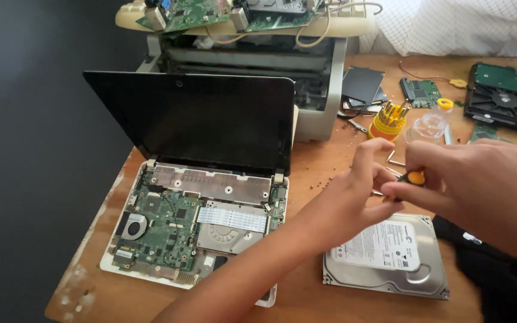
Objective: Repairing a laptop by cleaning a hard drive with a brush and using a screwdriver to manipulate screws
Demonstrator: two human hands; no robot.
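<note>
both hands meet above the table (pixel 306 299): right hand (pixel 480 179) pinches one small orange screwdriver (pixel 415 177), left hand (pixel 354 197) fingers narrow at its tip. one opened laptop (pixel 198 227) left, two hard drives (pixel 390 251) (pixel 504 96), bare wood between.

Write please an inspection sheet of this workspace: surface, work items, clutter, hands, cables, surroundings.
Surface: worn wooden table, small screws and crumbs scattered.
Work items: small orange-handled screwdriver held between both hands; silver hard drive below them; opened laptop with bare circuit board.
Clutter: yellow bit holder, clear cap, black hard drive, small green board, dark cloth.
Hands: left hand pinches the tip end; right hand grips the handle.
Cables: beige cables on the printer.
Surroundings: printer carrying circuit boards; dark wall at left.
</note>
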